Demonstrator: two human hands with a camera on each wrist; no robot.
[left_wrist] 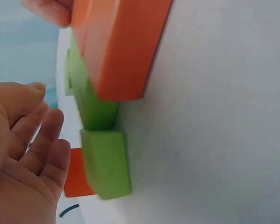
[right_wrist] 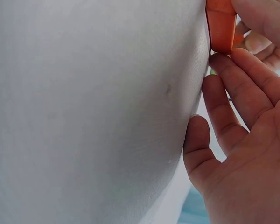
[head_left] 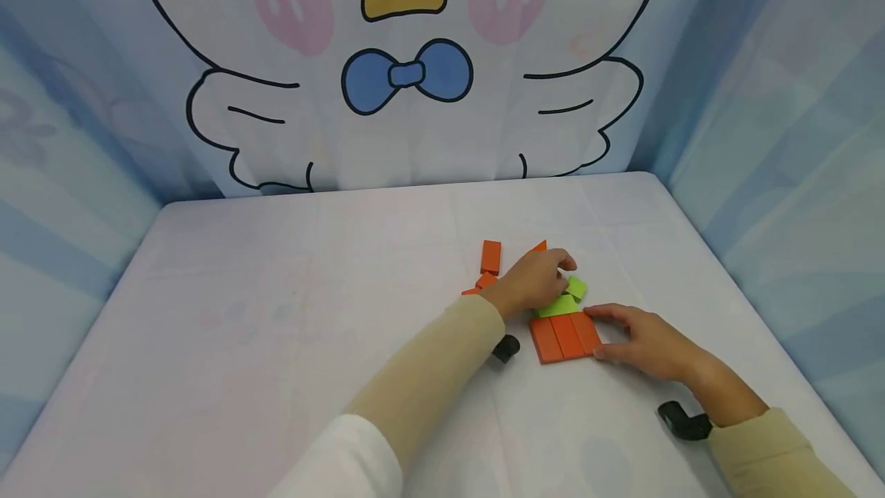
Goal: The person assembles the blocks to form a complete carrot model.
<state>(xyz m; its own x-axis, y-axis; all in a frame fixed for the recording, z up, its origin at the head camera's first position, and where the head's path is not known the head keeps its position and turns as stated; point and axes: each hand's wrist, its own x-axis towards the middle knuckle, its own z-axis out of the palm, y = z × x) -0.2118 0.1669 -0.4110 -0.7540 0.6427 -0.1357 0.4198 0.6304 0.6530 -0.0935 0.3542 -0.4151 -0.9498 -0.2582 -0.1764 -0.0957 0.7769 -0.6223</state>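
Three orange blocks (head_left: pixel 565 337) lie side by side in a row on the table. At the right end of this row, my right hand (head_left: pixel 646 344) pinches the outermost orange block (right_wrist: pixel 221 30) between thumb and fingertips, one at each end. Behind the row lie a green block (head_left: pixel 558 306) and a smaller green block (head_left: pixel 577 288). My left hand (head_left: pixel 528 280) hovers close by these with fingers loosely bent and nothing in them. In the left wrist view, the green block (left_wrist: pixel 107 163) stands just beyond its fingertips.
More orange blocks lie left of the left hand, one upright piece (head_left: pixel 491 257) behind a smaller one (head_left: pixel 487 280). An orange tip (head_left: pixel 540 246) shows behind the left hand. Dark wrist cameras (head_left: pixel 507 348) jut from both wrists. A printed curtain (head_left: pixel 415 137) closes off the table's back.
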